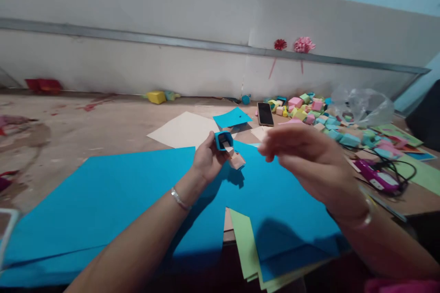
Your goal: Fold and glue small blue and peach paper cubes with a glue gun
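Note:
My left hand (209,159) is closed around a small folded paper box. Its blue part (224,141) is open at the top, with a dark hollow inside. A peach paper strip runs from it to a small peach paper box (237,160). To the right, my right hand (304,160) is raised, somewhat blurred, with its fingers stretched out and nothing visible in them. Beneath both hands lie large blue paper sheets (137,192).
A cream sheet (187,128), a small blue sheet (233,117) and a phone (265,114) lie behind. At right are piled colored paper boxes (314,107), a clear plastic bag (362,103) and a purple device with a cable (376,177). Green paper strips (244,242) overhang the front edge.

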Available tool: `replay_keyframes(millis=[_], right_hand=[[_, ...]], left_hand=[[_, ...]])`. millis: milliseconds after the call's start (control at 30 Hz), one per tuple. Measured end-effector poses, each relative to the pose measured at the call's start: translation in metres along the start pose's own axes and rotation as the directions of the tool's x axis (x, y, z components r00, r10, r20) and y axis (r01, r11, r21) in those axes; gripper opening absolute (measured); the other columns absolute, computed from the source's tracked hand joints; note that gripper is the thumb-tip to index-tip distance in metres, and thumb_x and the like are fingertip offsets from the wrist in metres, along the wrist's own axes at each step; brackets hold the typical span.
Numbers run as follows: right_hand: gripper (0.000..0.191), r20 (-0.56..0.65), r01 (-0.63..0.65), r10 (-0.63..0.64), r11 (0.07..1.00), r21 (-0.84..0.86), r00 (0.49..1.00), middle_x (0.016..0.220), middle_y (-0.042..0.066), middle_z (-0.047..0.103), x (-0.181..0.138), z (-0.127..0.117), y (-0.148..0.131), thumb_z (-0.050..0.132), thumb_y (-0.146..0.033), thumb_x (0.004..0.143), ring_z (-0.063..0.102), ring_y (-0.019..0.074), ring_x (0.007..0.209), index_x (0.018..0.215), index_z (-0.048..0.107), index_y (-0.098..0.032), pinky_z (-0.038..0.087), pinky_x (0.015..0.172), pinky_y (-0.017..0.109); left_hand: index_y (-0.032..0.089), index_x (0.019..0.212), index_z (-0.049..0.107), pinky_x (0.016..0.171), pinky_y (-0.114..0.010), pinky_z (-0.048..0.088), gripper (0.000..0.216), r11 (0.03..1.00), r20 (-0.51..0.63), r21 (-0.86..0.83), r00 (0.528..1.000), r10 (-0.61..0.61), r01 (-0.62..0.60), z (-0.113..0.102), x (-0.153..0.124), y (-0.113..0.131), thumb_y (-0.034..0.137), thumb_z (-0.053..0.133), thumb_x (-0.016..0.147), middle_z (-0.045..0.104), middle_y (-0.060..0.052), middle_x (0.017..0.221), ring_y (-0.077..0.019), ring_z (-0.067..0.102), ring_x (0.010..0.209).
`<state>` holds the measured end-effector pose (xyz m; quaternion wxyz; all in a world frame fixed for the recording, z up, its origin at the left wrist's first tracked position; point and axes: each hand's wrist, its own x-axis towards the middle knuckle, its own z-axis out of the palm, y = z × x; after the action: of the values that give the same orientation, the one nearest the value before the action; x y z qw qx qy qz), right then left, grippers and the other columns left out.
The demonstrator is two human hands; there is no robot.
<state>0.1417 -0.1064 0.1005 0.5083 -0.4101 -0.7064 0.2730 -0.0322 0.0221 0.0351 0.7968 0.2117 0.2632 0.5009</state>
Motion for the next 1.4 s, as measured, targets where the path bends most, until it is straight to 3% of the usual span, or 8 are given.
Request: replay_keyframes(millis=[233, 500, 700, 833, 933, 1067, 1267, 1400], right_hand=[[0.082, 0.000, -0.253, 0.256, 0.952, -0.173, 0.967, 0.121, 0.013, 0.058, 0.011, 0.044, 0.087, 0.081, -0.035, 0.065, 0.062, 0.0246, 0.100, 0.135, 0.039, -0.022, 0.055, 0.077, 0.039], [0.019, 0.038, -0.199, 0.201, 0.979, -0.054, 0.979, 0.095, 0.005, 0.067, 0.002, 0.049, 0.104, 0.063, -0.029, 0.083, 0.064, 0.0188, 0.083, 0.099, 0.061, -0.020, 0.052, 0.075, 0.033], [0.030, 0.073, -0.493, 0.510, 0.769, 0.408, 0.857, 0.102, 0.009, 0.067, 0.004, 0.049, 0.104, 0.068, -0.028, 0.074, 0.067, 0.0214, 0.087, 0.100, 0.056, -0.019, 0.054, 0.075, 0.036], [0.054, 0.161, -0.475, 0.474, 0.677, 0.562, 0.866, 0.119, 0.009, 0.062, 0.003, 0.055, 0.104, 0.074, -0.017, 0.062, 0.062, 0.0227, 0.107, 0.112, 0.053, -0.022, 0.051, 0.088, 0.035], [0.065, 0.051, -0.429, 0.460, 0.775, 0.464, 0.887, 0.117, 0.007, 0.063, 0.002, 0.056, 0.102, 0.076, -0.018, 0.060, 0.062, 0.0218, 0.103, 0.118, 0.050, -0.023, 0.051, 0.082, 0.033], [0.033, -0.085, -0.357, 0.370, 0.924, 0.136, 0.925, 0.093, 0.003, 0.066, 0.003, 0.048, 0.102, 0.069, -0.028, 0.073, 0.061, 0.0190, 0.083, 0.104, 0.059, -0.020, 0.049, 0.072, 0.031], [0.037, -0.104, -0.266, 0.256, 0.958, -0.106, 0.961, 0.106, 0.007, 0.066, 0.004, 0.039, 0.107, 0.065, -0.030, 0.078, 0.061, 0.0224, 0.091, 0.114, 0.059, -0.021, 0.048, 0.076, 0.033], [0.039, -0.050, -0.226, 0.221, 0.963, -0.145, 0.974, 0.082, 0.001, 0.064, 0.001, 0.039, 0.101, 0.057, -0.034, 0.086, 0.057, 0.0150, 0.062, 0.124, 0.050, -0.023, 0.043, 0.056, 0.026]], left_hand=[[0.011, 0.093, 0.066, 0.073, -0.033, 0.054, 0.036, 0.998, -0.031, -0.060, 0.999, 0.025, -0.026, 0.002, -0.004, -0.001, 0.033, 0.039, 0.099, 0.070, -0.010, 0.081, -0.0183, 0.066, 0.072], [0.011, 0.099, 0.068, 0.073, -0.032, 0.054, 0.035, 1.000, -0.006, -0.021, 1.000, 0.015, -0.015, 0.004, -0.009, -0.002, 0.034, 0.041, 0.099, 0.072, -0.010, 0.086, -0.0182, 0.066, 0.073], [0.011, 0.081, 0.068, 0.074, -0.030, 0.053, 0.033, 0.994, -0.070, -0.023, 0.992, 0.103, -0.105, 0.003, -0.004, -0.012, 0.029, 0.046, 0.097, 0.070, -0.006, 0.075, -0.0151, 0.063, 0.066], [0.013, 0.075, 0.066, 0.076, -0.027, 0.051, 0.032, 0.990, -0.111, -0.005, 0.984, 0.140, -0.142, 0.005, -0.002, -0.018, 0.028, 0.048, 0.097, 0.068, -0.004, 0.072, -0.0135, 0.062, 0.065], [0.013, 0.079, 0.068, 0.080, -0.028, 0.052, 0.034, 0.990, -0.092, 0.038, 0.986, 0.137, -0.134, 0.006, -0.003, -0.020, 0.029, 0.045, 0.098, 0.069, -0.005, 0.076, -0.0144, 0.065, 0.070], [0.012, 0.081, 0.069, 0.080, -0.028, 0.053, 0.035, 0.987, -0.065, 0.112, 0.991, 0.119, -0.111, 0.004, -0.004, -0.019, 0.028, 0.043, 0.099, 0.070, -0.006, 0.080, -0.0140, 0.065, 0.074], [0.019, 0.114, 0.067, 0.079, -0.033, 0.055, 0.030, 0.936, -0.007, 0.323, 0.989, 0.148, -0.137, -0.001, -0.008, -0.014, 0.034, 0.048, 0.096, 0.070, -0.006, 0.091, -0.0173, 0.065, 0.082], [0.017, 0.109, 0.068, 0.076, -0.032, 0.056, 0.031, 0.930, -0.078, 0.358, 0.989, 0.122, -0.086, 0.001, -0.008, -0.014, 0.034, 0.044, 0.098, 0.070, -0.007, 0.094, -0.0172, 0.065, 0.082]])
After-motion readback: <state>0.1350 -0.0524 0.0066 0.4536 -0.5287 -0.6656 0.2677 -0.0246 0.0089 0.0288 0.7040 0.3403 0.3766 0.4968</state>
